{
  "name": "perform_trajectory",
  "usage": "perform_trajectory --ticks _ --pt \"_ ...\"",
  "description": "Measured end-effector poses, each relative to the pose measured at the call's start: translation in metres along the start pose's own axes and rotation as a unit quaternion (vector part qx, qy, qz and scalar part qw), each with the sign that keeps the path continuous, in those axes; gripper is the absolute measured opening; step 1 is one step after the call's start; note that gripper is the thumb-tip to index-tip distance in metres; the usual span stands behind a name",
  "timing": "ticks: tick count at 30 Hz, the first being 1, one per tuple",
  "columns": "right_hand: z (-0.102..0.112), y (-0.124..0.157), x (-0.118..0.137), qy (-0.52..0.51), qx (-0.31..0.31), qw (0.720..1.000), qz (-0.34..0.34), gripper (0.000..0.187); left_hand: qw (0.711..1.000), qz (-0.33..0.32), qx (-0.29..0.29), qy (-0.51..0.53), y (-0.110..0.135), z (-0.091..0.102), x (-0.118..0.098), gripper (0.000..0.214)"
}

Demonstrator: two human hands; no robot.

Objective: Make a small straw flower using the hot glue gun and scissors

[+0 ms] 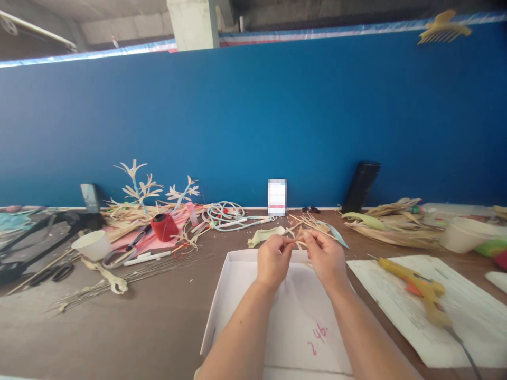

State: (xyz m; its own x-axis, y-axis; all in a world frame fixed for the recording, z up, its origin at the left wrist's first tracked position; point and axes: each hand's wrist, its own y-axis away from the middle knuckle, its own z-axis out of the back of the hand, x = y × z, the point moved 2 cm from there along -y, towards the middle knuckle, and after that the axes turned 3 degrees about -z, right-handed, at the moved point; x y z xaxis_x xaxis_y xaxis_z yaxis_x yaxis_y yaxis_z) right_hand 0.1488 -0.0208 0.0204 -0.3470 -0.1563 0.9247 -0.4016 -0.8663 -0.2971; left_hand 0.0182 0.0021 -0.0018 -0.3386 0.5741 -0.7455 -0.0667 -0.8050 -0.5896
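Over the far edge of a white shallow box [237, 295] my two hands meet, fingertips close together. My left hand [274, 258] is closed in a pinch on a thin pale strip [300, 236], which looks like dried husk. The fingers of my right hand [327, 258] pinch the same strip from the other side. Most of the strip is hidden by the fingers. Just beyond lie loose pale strips and sticks [312, 222] and a curled piece of green-white husk [266, 236].
To the right a yellow glue gun [415, 282] rests on a printed sheet [467, 316], near dried husks [392, 227] and a white cup [467, 235]. Leftward are another cup [92, 244], red thread spool [164, 227], thin wires [130, 279] and husk flowers [142, 190]. A phone [277, 198] stands behind.
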Motion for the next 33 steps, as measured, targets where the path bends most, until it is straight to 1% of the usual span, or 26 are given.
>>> perform_trajectory --ticks 4,8,12,19,25,33 --pt "-0.0005 -0.0021 -0.0043 -0.032 -0.011 0.999 -0.008 0.032 1.0 0.002 0.002 0.003 -0.0008 0.0005 -0.0002 0.008" --pt "-0.0012 -0.0035 -0.0075 -0.067 0.01 0.997 -0.027 0.033 1.0 0.003 0.003 0.004 -0.0013 0.0005 -0.0005 0.008" --pt "-0.001 -0.0037 -0.0072 -0.056 0.027 0.998 -0.015 0.031 1.0 0.005 0.003 0.002 -0.0008 0.0007 -0.001 0.009" --pt "-0.0001 -0.0021 -0.0016 -0.03 0.025 0.999 -0.005 0.031 1.0 0.002 -0.002 0.002 -0.0005 0.0015 -0.0032 0.01" --pt "-0.0003 -0.0016 -0.0025 -0.031 0.017 0.999 -0.005 0.032 1.0 0.002 -0.003 0.001 -0.0008 0.0011 -0.0033 0.009" --pt "0.0003 -0.0004 0.0015 -0.033 0.019 0.999 -0.034 0.029 1.0 0.001 -0.002 -0.001 -0.0005 0.0004 -0.0019 0.01"
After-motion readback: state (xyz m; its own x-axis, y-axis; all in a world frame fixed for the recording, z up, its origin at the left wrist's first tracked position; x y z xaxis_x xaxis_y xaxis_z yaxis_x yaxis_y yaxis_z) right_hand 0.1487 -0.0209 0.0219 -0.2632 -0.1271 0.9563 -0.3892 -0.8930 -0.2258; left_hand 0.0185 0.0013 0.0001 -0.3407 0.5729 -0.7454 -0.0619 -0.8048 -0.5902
